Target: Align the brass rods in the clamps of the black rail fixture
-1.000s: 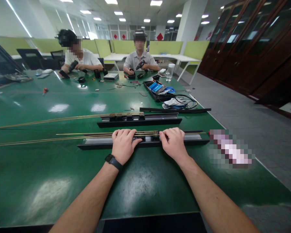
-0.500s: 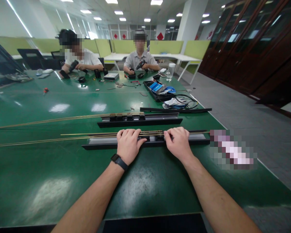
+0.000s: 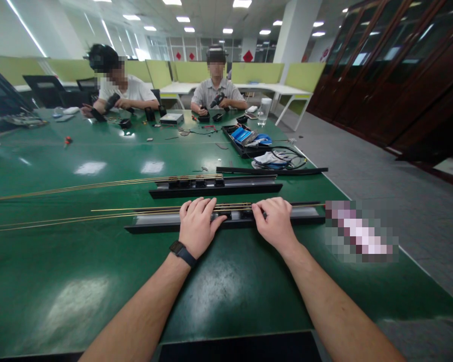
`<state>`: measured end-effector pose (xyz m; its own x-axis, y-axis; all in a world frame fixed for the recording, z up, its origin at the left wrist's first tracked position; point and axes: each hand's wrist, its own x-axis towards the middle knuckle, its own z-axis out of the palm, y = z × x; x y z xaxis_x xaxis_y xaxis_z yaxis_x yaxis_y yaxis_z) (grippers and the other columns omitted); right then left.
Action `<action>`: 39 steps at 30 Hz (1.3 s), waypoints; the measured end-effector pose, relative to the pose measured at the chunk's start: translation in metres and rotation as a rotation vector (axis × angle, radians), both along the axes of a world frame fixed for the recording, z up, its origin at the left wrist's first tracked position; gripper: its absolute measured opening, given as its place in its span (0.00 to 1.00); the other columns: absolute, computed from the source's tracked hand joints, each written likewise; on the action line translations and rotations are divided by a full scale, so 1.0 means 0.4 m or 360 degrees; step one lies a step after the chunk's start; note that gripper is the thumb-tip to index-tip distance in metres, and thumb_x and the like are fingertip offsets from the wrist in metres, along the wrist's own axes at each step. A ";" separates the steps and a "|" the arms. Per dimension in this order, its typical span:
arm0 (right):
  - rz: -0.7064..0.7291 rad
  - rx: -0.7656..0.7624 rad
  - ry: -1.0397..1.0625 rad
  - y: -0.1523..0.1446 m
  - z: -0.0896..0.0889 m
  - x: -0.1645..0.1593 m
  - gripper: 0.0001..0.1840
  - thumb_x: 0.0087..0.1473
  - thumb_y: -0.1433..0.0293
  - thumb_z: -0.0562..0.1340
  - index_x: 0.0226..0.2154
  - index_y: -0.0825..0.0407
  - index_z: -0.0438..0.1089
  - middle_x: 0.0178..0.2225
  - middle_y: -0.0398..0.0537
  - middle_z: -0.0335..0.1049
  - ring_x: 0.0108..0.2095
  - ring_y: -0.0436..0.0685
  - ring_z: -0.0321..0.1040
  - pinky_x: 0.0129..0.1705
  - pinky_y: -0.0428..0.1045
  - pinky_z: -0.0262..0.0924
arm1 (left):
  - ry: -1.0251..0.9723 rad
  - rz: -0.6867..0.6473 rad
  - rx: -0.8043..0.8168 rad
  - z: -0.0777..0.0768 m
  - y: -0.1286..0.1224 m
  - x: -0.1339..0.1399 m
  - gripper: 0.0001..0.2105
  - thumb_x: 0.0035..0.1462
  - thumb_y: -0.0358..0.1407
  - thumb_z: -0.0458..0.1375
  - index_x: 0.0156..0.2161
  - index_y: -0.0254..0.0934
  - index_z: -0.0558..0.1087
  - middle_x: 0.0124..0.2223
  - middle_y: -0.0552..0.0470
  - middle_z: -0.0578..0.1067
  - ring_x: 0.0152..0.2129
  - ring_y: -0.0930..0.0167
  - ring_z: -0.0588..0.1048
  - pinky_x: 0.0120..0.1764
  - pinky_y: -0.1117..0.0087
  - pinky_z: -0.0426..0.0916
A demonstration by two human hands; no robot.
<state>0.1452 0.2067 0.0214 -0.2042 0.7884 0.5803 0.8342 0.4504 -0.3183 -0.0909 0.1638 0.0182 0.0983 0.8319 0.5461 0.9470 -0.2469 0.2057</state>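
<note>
Lengthwise in front of me lies a black channel-shaped rail [image 3: 166, 227] with a silvery inside. Long thin brass-coloured rods [image 3: 109, 214] run along it and out past its left end. My left hand [image 3: 198, 226] is curled over the rail and rods, its thumb against a small black block [image 3: 225, 214] inside the channel. Further right, my right hand [image 3: 275, 221] is closed, thumb and fingers pinched together at the rods near another black block [image 3: 246, 214]. What exactly sits between those fingertips is hidden.
Behind lies a second black rail [image 3: 245, 189] with blocks and rods. Beyond are a thin black strip [image 3: 272, 171], coiled cable [image 3: 287, 157], a black tray [image 3: 238, 143] and a glass [image 3: 263, 111]. Two people sit across the green table [image 3: 79, 281], each holding a power drill [image 3: 217, 99].
The whole view has shifted very slightly to the left. Both hands keep their places on the rail; the person at the far left has moved a hand and the drill a little.
</note>
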 end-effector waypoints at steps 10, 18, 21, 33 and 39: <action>-0.0017 -0.0028 -0.0013 0.007 0.000 0.006 0.17 0.66 0.63 0.57 0.26 0.49 0.68 0.30 0.46 0.74 0.41 0.59 0.63 0.49 0.56 0.47 | -0.0048 0.0004 0.0023 -0.005 0.002 -0.006 0.22 0.65 0.50 0.60 0.59 0.41 0.73 0.58 0.43 0.78 0.61 0.56 0.71 0.64 0.50 0.56; -0.0048 -0.0012 0.0001 0.009 0.003 0.013 0.17 0.65 0.63 0.58 0.25 0.49 0.68 0.28 0.45 0.73 0.40 0.58 0.63 0.49 0.56 0.47 | -0.0046 0.0021 0.0031 -0.006 0.002 -0.007 0.23 0.65 0.51 0.60 0.58 0.41 0.74 0.57 0.42 0.78 0.60 0.55 0.71 0.64 0.49 0.56; -0.0046 0.0020 0.0007 0.010 0.001 0.012 0.18 0.65 0.60 0.58 0.26 0.49 0.69 0.28 0.45 0.73 0.39 0.58 0.64 0.48 0.57 0.47 | -0.0065 0.0025 0.0018 -0.004 0.003 -0.004 0.23 0.65 0.51 0.60 0.58 0.42 0.74 0.57 0.43 0.78 0.60 0.56 0.71 0.64 0.49 0.57; 0.0038 0.0203 0.0112 0.103 -0.083 0.062 0.28 0.58 0.40 0.54 0.24 0.41 0.72 0.26 0.57 0.75 0.37 0.68 0.64 0.40 0.62 0.42 | -0.0145 0.0015 0.0066 -0.011 0.015 0.007 0.25 0.62 0.57 0.60 0.56 0.43 0.74 0.55 0.44 0.79 0.58 0.58 0.72 0.62 0.50 0.60; 0.0039 0.0191 0.0156 0.113 -0.082 0.063 0.38 0.50 0.28 0.47 0.21 0.40 0.70 0.25 0.60 0.74 0.35 0.70 0.64 0.37 0.61 0.41 | -0.0147 0.0003 0.0084 -0.017 0.019 0.008 0.25 0.62 0.57 0.59 0.56 0.43 0.74 0.54 0.43 0.79 0.58 0.58 0.72 0.61 0.50 0.60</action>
<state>0.1702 0.2517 -0.0116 -0.1603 0.7075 0.6883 0.7900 0.5100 -0.3402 -0.0879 0.1713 0.0113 0.0443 0.8019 0.5958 0.9251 -0.2581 0.2786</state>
